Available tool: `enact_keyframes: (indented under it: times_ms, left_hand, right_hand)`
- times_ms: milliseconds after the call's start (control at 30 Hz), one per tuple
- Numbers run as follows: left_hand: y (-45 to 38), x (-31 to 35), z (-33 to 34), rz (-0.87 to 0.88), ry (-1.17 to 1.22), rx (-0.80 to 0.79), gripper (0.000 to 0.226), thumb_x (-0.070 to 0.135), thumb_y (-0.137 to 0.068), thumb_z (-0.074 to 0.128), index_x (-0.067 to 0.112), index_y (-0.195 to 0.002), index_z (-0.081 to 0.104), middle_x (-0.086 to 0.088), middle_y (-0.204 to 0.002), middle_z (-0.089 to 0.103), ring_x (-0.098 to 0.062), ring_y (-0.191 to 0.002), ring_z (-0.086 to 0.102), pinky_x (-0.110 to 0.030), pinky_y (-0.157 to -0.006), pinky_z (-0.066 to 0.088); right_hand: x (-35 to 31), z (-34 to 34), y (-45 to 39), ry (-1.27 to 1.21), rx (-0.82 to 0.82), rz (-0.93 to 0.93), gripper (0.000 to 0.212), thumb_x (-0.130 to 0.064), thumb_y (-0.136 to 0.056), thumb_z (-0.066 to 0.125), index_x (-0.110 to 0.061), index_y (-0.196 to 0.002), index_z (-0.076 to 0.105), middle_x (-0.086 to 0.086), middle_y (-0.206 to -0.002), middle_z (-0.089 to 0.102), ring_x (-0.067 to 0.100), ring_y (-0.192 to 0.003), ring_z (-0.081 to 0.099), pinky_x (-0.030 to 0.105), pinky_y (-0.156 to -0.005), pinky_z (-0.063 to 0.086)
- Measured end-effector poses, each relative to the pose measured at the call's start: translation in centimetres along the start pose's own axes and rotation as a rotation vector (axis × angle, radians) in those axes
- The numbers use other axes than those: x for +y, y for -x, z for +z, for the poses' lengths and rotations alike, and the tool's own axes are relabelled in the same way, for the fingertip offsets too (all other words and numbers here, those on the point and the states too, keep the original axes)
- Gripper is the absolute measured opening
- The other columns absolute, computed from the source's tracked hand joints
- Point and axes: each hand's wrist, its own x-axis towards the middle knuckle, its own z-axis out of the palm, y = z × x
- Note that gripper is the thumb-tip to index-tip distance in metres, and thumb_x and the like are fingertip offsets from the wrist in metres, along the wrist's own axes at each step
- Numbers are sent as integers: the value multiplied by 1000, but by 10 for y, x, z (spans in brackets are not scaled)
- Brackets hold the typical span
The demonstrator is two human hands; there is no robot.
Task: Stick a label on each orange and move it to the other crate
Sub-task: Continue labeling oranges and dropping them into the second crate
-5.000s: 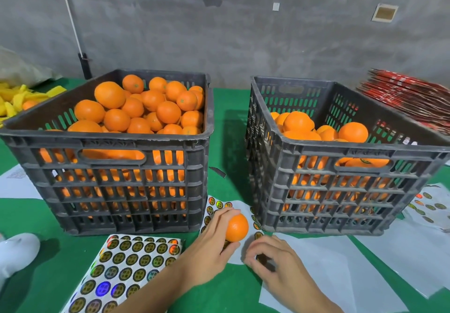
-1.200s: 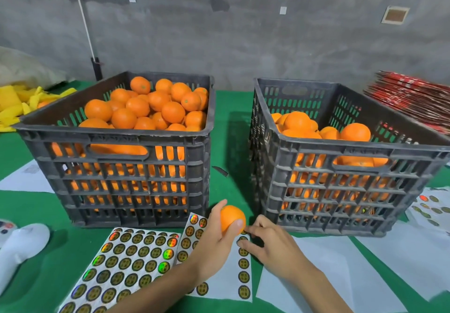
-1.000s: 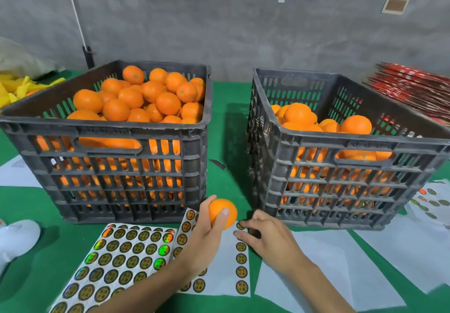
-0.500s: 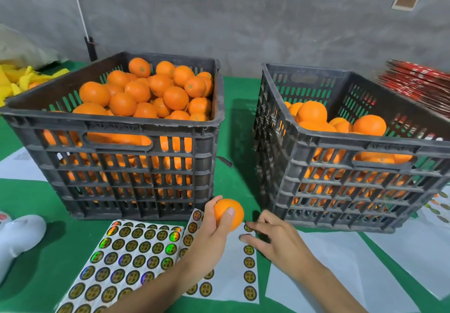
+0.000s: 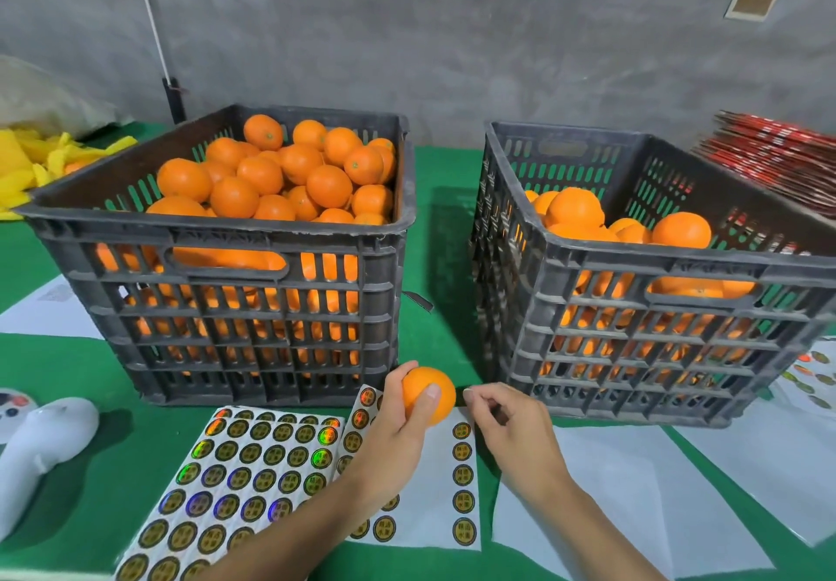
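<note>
Now the left hand (image 5: 398, 433) holds a small round orange fruit (image 5: 429, 395) just above the green worktop (image 5: 443, 218), in front of the gap between the two crates; its grip is curled around the fruit, thumb on the near side and fingers behind. The fruit is nearly a ball, so I cannot tell its long axis, and its stem end is hidden. The right hand (image 5: 513, 433) is just beside the fruit, not touching it, with thumb and forefinger pinched close together; if a label is between them, it is too small to make out. Under both hands lies a white sheet with round gold labels (image 5: 463, 476), partly covered by the left forearm, and beside it a fuller sheet of shiny round labels (image 5: 253, 467), cut off by the bottom edge. The dark grey plastic crate on the left (image 5: 235, 304) is heaped with oranges. The dark grey plastic crate on the right (image 5: 656, 336) is less full; its right side is cut off.
</note>
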Motion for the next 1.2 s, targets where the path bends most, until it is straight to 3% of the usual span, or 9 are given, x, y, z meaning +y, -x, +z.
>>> enact_keyframes:
  times_ms: [133,233,433,667,733,833,900,1033,1200]
  left_hand:
    - [2,8,0,49,90,-9,58,76,-91,51,53,-142,35,15,-144,45,5,-126,51,-32,-114,42]
    - [2,17,-3,93,220,-33,60,71,-88,59,50,-142,44,11,-140,55,-11,-130,57,-39,-108,51]
    - [-4,69,-2,149,385,-25,51,66,-83,64,49,-130,57,9,-134,62,-11,-124,63,-31,-98,56]
    - [-21,137,-4,200,410,-19,64,65,-84,66,41,-140,46,1,-137,60,-20,-125,64,-40,-109,50]
    - [-27,153,-5,227,314,26,51,66,-90,62,47,-135,45,7,-132,58,-15,-118,67,-38,-107,51]
    - [-32,177,-6,296,162,43,56,72,-91,54,43,-138,44,11,-130,57,-8,-117,62,-35,-105,51]
    - [-34,192,-9,340,102,33,70,79,-86,52,37,-141,47,12,-129,59,-5,-117,61,-28,-101,50]
    - [-44,225,-22,388,91,-75,74,70,-83,55,29,-144,51,9,-130,66,-8,-120,64,-34,-106,51]
    - [-58,243,-41,379,69,-147,60,50,-92,62,24,-144,48,8,-123,66,-11,-116,68,-25,-95,57]
  right_hand:
    - [-31,-1,7,-83,201,-116,6,-35,-96,67,-39,-98,72,-14,-90,68,15,-82,64,23,-67,49]
    - [-52,-2,7,-226,229,-125,7,-37,-94,70,-41,-94,76,-7,-84,62,17,-75,59,31,-62,47]
    - [-89,-35,-6,-274,240,-237,13,-36,-93,72,-42,-102,78,-7,-85,66,19,-73,60,39,-62,49]
    - [-132,-76,-15,438,332,-478,51,-58,-101,47,-33,-146,51,-15,-100,50,8,-61,52,20,-44,43]
    - [-139,-80,-18,551,324,-483,63,-59,-98,51,-25,-151,44,-6,-121,53,8,-79,62,18,-51,50]
    - [-151,-86,-30,602,416,-511,76,-52,-88,70,-10,-148,48,6,-150,51,20,-124,62,29,-89,59]
    - [-160,-91,-42,614,507,-541,73,-44,-84,79,-2,-140,57,10,-144,58,25,-124,64,35,-96,57]
    - [-167,-108,-63,633,645,-578,64,-42,-86,79,4,-129,65,15,-123,71,29,-102,72,39,-81,62]
    - [-162,-135,-82,677,713,-470,60,-43,-90,71,-2,-133,60,12,-103,72,32,-83,67,42,-67,55]
